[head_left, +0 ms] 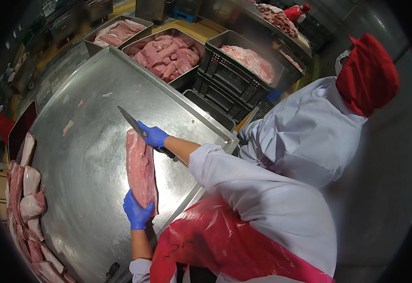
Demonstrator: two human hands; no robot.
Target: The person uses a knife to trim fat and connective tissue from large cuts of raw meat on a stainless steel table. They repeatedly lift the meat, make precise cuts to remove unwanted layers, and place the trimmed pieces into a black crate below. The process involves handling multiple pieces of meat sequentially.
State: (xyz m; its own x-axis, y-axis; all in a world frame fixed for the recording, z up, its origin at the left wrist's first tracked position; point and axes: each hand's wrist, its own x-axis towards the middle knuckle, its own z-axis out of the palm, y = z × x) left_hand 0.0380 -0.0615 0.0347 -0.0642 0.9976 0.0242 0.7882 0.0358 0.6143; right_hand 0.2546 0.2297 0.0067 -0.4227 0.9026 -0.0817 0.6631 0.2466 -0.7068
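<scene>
A long pale-pink slab of meat, like a pork loin [141,165], lies lengthwise on the steel table [81,155]. My left hand [137,211], in a blue glove, is closed round its near end. At the far end, my blue-gloved right hand [154,136] is closed on a knife [129,119]. The dark blade points to the far left, just beyond the meat's far tip, and the black handle end shows below my palm. Whether the blade touches the meat is hard to tell. Small meat scraps [68,127] lie farther left.
Several meat pieces [31,207] line the table's left edge. Steel bins of meat [168,56] and stacked black crates [236,70] stand beyond the far edge. A co-worker in white with a red cap [300,127] is close on the right. A black handle [113,270] lies near the front edge.
</scene>
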